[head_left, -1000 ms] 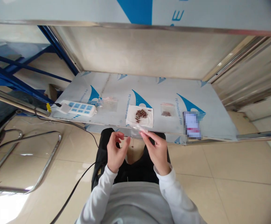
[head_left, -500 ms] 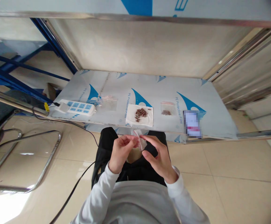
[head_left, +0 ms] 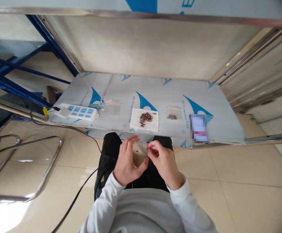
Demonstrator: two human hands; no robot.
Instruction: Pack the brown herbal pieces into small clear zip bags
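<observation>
My right hand (head_left: 163,161) pinches the edge of a small clear zip bag (head_left: 143,147) between thumb and fingertips, above my lap. On the bag's other side, my left hand (head_left: 131,161) is open, its thumb spread away from the fingers; whether a fingertip touches the bag is hard to tell. Just beyond the hands, a white cloth or paper sheet (head_left: 134,124) lies at the shelf's front edge with a heap of small brown capsule-like pieces (head_left: 145,119) on it. To its right lies another clear zip bag (head_left: 174,111) holding several similar brown pieces.
Flat clear bags (head_left: 113,107) lie left of the sheet on the film-covered shelf (head_left: 155,85). A white power strip (head_left: 79,112) is at the left end, its black cable (head_left: 74,197) hanging to the floor. A phone (head_left: 199,128) rests at the front right. An upper shelf (head_left: 82,7) overhangs.
The bag has passed from my left hand's pinch to my right hand's. My left fingers have spread apart, while my right fingers have closed on the bag's edge.
</observation>
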